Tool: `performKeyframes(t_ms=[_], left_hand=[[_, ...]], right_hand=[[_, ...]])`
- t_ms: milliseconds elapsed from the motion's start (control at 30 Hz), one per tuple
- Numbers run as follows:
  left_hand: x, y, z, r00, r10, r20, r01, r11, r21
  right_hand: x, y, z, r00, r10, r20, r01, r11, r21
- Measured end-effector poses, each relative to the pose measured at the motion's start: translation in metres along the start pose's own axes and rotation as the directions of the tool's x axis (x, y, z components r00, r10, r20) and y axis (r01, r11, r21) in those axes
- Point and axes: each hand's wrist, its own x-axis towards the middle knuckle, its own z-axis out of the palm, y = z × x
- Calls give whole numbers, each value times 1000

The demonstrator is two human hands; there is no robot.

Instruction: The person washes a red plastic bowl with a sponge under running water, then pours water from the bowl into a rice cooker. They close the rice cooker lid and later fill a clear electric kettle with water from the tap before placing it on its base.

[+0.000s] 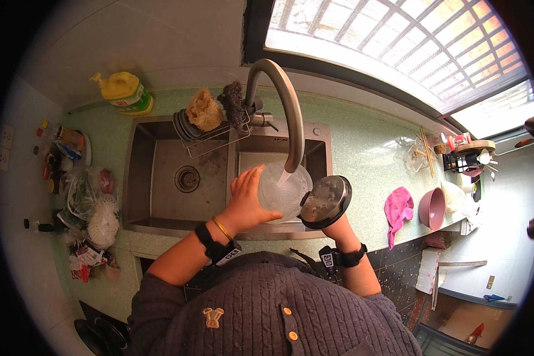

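Note:
My left hand [248, 200] grips the rim of a clear round bowl [289, 198] over the right sink basin. Water runs into the bowl from the curved metal faucet [296, 129]. Beside the bowl's right edge, my right hand [337, 228] holds a round dark-rimmed lid [324, 202] with a see-through, wet middle; the lid hides most of its fingers. Lid and bowl lie close together, and whether they touch is unclear. The left basin [169, 196] shows a drain strainer [187, 179].
A wire rack [213, 144] with scrubbers spans the sink's back. A yellow pump bottle [125, 93] stands back left, plastic bags [82, 196] lie left. On the right are a pink cloth [398, 211], a pink bowl [432, 209] and chopsticks [427, 153].

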Motion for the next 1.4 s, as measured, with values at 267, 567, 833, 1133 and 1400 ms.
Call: performKeyframes(t_ms=[267, 567, 833, 1133, 1400], left_hand=[[1, -1, 4, 998, 55, -28, -54, 998, 36], [4, -3, 0, 999, 42, -6, -42, 999, 15], [7, -5, -1, 998, 60, 6, -60, 998, 10], [8, -5, 0, 999, 47, 13, -47, 999, -3], [5, -3, -2, 999, 9, 39, -8, 1000, -28]], right_hand=[[-7, 38, 10, 959, -210, 188, 271, 874, -403], [-13, 46, 25, 988, -157, 4, 154, 957, -244], [-17, 51, 28, 988, -147, -36, 133, 957, -259], [-14, 47, 26, 998, -60, -26, 55, 988, -145], [-12, 33, 24, 998, -33, -52, 26, 992, -121]])
